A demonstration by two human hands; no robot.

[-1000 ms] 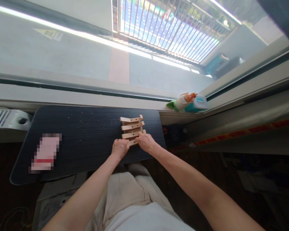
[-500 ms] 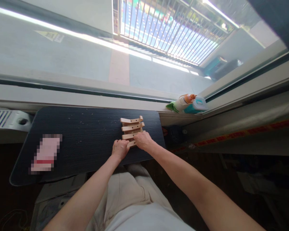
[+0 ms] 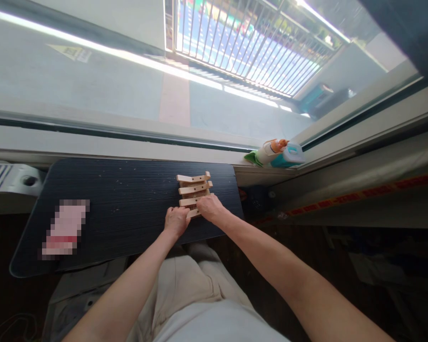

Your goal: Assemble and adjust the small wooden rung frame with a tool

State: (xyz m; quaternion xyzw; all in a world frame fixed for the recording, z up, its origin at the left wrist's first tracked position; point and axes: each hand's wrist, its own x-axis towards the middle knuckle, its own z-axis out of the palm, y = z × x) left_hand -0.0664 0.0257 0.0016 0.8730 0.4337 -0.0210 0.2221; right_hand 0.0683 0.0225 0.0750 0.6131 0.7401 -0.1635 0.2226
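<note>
A small wooden rack of several pale, curved slats with dark dots lies on the right part of a black table. My left hand is closed on the left end of its nearest slat. On the right, my right hand has its fingers curled around the near slats. Both hands stay at the near end of the rack, and its far slats are uncovered. My fingertips are partly hidden, so their exact grip does not show.
A blurred pink item lies at the table's left. On the window ledge stand a white bottle with an orange top and a teal-and-clear container. A white slotted unit is beyond the table's left edge.
The whole view has shifted slightly, so the table and rack appear a little further left. My hands keep the same hold on the rack.
</note>
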